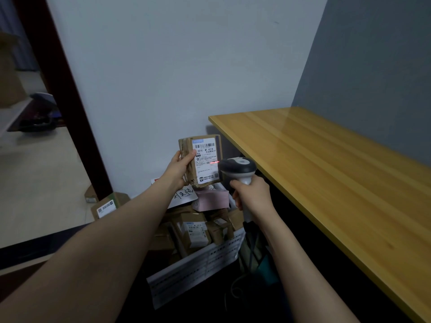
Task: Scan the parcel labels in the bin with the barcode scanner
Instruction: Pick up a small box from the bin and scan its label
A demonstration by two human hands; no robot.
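My left hand holds a small brown cardboard parcel upright above the bin, its white label facing me. My right hand grips the handle of a grey and white barcode scanner, whose head points at the label from the right. A short red laser line falls on the label's right side, over a small barcode. Below the hands a white perforated plastic bin holds several brown labelled parcels and a pink box.
A yellow wooden table runs along the right, its edge close to the scanner. A white wall stands behind the bin. Two cardboard boxes lie on the floor at the left near a dark door frame. The scanner's cable hangs down beside the bin.
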